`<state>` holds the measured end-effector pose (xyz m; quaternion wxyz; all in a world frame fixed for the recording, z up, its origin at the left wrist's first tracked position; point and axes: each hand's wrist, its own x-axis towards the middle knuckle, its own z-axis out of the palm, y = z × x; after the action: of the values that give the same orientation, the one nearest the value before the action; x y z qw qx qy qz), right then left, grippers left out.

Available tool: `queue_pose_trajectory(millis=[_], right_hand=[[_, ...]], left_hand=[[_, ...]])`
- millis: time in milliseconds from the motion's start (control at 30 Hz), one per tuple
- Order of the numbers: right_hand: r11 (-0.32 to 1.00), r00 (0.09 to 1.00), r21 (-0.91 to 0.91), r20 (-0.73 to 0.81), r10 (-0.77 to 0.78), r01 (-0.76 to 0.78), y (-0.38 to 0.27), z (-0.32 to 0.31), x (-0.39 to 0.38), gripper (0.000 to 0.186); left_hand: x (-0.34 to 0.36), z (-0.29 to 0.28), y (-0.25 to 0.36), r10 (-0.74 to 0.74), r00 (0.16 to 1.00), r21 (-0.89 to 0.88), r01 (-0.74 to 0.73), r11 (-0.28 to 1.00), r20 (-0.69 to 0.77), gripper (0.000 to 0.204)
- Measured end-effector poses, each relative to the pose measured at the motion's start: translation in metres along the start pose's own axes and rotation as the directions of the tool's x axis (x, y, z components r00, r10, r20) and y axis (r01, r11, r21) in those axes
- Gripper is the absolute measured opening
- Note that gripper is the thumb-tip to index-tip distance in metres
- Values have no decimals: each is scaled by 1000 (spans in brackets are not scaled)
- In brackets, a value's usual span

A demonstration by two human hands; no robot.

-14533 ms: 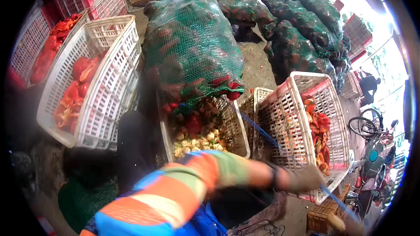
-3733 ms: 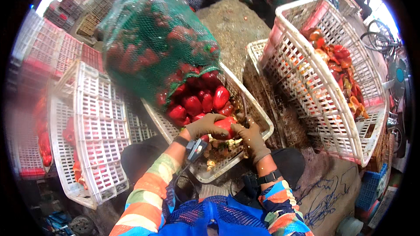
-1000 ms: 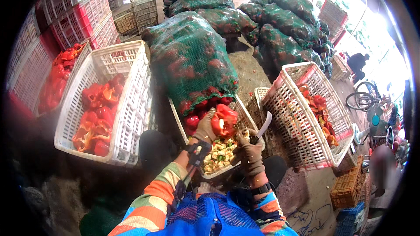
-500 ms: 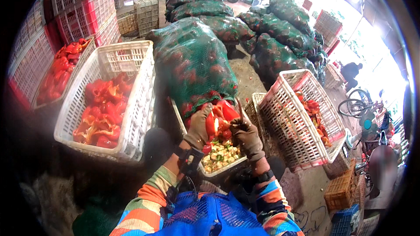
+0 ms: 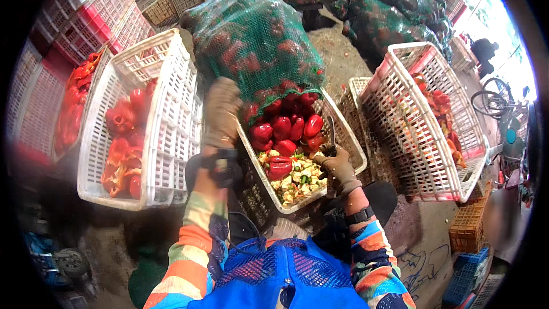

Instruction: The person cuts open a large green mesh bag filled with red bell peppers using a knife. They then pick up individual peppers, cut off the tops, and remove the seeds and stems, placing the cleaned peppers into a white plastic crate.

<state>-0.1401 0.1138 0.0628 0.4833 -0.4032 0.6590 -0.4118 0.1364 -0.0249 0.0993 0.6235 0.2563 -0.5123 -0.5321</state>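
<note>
Whole red bell peppers (image 5: pixel 281 128) spill from the mouth of a green mesh sack (image 5: pixel 251 40) into a white plastic crate (image 5: pixel 357 147) in front of me. Pale cut pepper cores (image 5: pixel 298 182) fill the crate's near end. My gloved right hand (image 5: pixel 341 171) is closed around a knife (image 5: pixel 331 129), its thin blade pointing up, over the crate's right side. Smeared by motion, my gloved left hand (image 5: pixel 223 113) is beside the sack, just left of the crate. Its fingers and anything in them cannot be made out.
At my left, a white crate (image 5: pixel 162 129) holds opened red pepper pieces (image 5: pixel 123 160). Another tilted white crate (image 5: pixel 403 131) on the right holds more pieces. Full mesh sacks (image 5: pixel 394 14) lie behind. Stacked crates (image 5: pixel 94 17) rise far left; an orange crate (image 5: pixel 469 226) sits lower right.
My left hand has moved from over the crate to its left. The red pepper pieces between my hands are gone from there. My right hand has lowered with the knife. The view has tilted down.
</note>
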Motion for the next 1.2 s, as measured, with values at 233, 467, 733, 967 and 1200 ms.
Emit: queue_pose_trajectory(millis=[233,467,733,967,1200], right_hand=[[607,883,645,288,370,-464,43,-16,11,20],[614,827,557,320,462,-559,64,-7,12,23],[689,852,538,112,512,-485,63,4,12,18],[877,960,425,-58,274,-224,8,35,-21,23],[999,975,2,-220,-34,35,-3,33,-34,23]], left_hand=[[-98,51,-186,-840,543,1000,-9,-4,1,56],[-109,45,-227,-897,426,985,-66,-160,-117,52],[-87,50,-198,-908,415,103,907,409,-48,55],[-88,119,-142,-799,583,-582,604,545,-145,43],[-100,133,-117,-723,628,-524,529,667,-287,61]])
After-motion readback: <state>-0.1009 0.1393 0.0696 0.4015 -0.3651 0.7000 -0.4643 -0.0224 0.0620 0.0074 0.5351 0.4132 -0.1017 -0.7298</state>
